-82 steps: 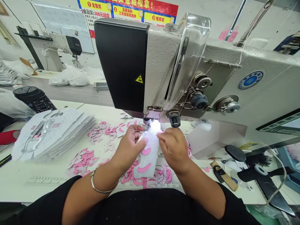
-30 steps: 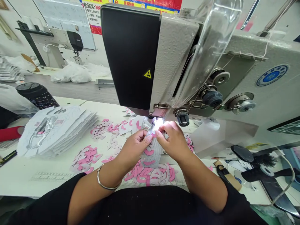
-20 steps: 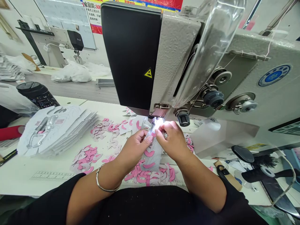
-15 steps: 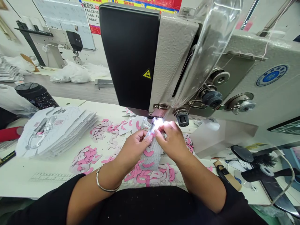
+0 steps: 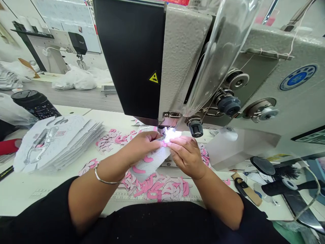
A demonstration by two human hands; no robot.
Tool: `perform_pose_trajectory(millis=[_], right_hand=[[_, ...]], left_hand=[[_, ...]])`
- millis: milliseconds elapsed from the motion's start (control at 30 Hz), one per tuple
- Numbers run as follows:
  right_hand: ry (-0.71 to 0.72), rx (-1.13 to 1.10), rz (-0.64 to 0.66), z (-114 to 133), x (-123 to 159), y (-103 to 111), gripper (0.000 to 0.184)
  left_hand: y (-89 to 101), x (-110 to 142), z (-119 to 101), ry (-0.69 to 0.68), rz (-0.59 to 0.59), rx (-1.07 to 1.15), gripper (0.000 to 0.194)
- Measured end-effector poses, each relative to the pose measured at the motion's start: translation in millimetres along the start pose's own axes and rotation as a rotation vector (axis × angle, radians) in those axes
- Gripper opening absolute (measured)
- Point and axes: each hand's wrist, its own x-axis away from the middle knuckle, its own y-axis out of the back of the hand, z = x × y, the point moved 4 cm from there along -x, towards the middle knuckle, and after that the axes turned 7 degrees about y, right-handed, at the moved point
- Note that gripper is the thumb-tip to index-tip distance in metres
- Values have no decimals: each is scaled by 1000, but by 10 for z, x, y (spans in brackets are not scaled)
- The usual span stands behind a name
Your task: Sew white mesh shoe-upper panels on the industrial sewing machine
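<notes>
A white mesh fabric strip point(image 5: 158, 161) with pink curved patches on it lies under the lit needle area of a sewing machine point(image 5: 188, 57). My left hand point(image 5: 141, 145) grips the strip's left edge, thumb on top and fingers partly hidden. From the right, my right hand point(image 5: 186, 157) is closed with its fingertips on the strip beside a small pink patch point(image 5: 165, 144), close to the needle. Glare hides the stitching point. Loose pink and white curved pieces point(image 5: 162, 186) are heaped just in front of the strip.
On the left sits a stack of printed white fabric panels point(image 5: 58, 144), with a black tumbler point(image 5: 35, 103) behind it. More pink scraps point(image 5: 106, 142) lie beside the stack. A black brush point(image 5: 286, 171) and tools lie at right. Another sewing machine point(image 5: 58, 47) stands at the back.
The fabric strip has turned, its near end swinging left. My left hand has shifted left and slightly up. My right hand's fingers have flattened more over the strip.
</notes>
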Motion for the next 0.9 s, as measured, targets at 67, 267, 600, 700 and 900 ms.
perform_pose_trajectory(millis=[67,267,600,700,900], right_hand=[[-12,-7,17,-22,17,4,35],[-59,-5,16,-37,31,-18,43],[-117,-38,6,-35,37,-39,36],[-138,-63,29,-48,32,-42,33],[-177,-80,45,-67,30,-47,28]], left_hand=[[47,-65,-69,54,80,-20,23],[139,-100,-167,54,40,-126,36],[4,-142,-34,89,123,218,19],[-16,-159,-50,95,123,301,15],[-75,-135,-68,105,129,376,16]])
